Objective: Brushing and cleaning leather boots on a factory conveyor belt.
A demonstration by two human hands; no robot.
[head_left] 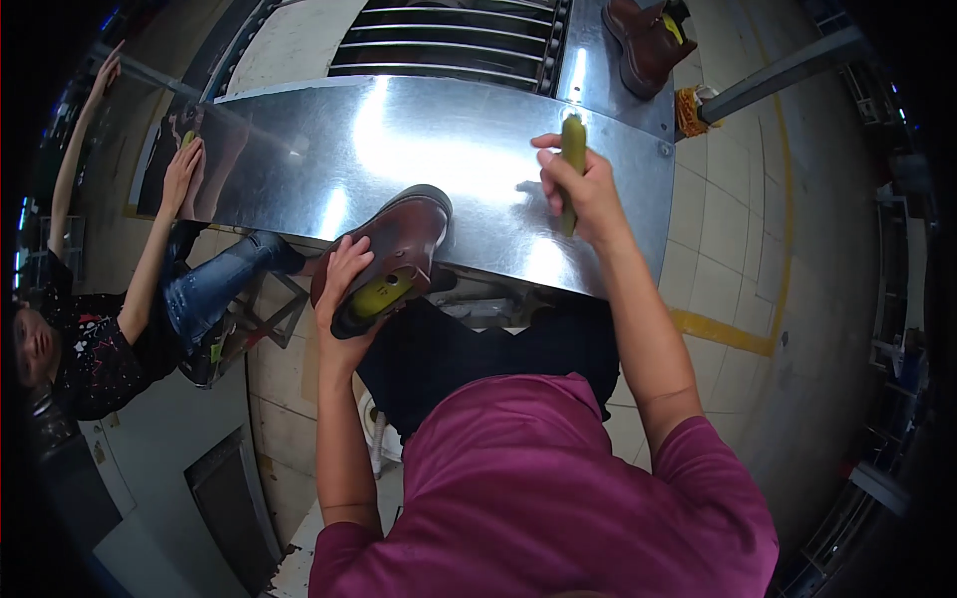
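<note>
A maroon shirt (pixel 568 478) lies nearest the camera, with dark trousers (pixel 488 344) beyond it, by the near edge of the metal counter (pixel 289 179). A dark brown boot (pixel 414 229) is held at that edge, left of the middle. Its toe points far and slightly right, over the counter; its opening faces near and left, so the long axis runs on a slant from near left to far right. A yellow-green piece (pixel 381 295) shows inside the opening.

The left hand (pixel 345 271) grips the boot from its left side, near the opening, fingers laid over the upper; most of the boot, toe included, extends far and right of this hand.

The right hand (pixel 590 194) is closed around an olive-green rod (pixel 573 145), above the right part of the counter. The rod's long axis runs near to far; its far end sticks out past the fingers and its near end shows just left of the palm. The rod and the boot are well apart.

A second brown boot (pixel 646 55) stands at the far right, and metal rollers (pixel 449 42) lie at the far side.
</note>
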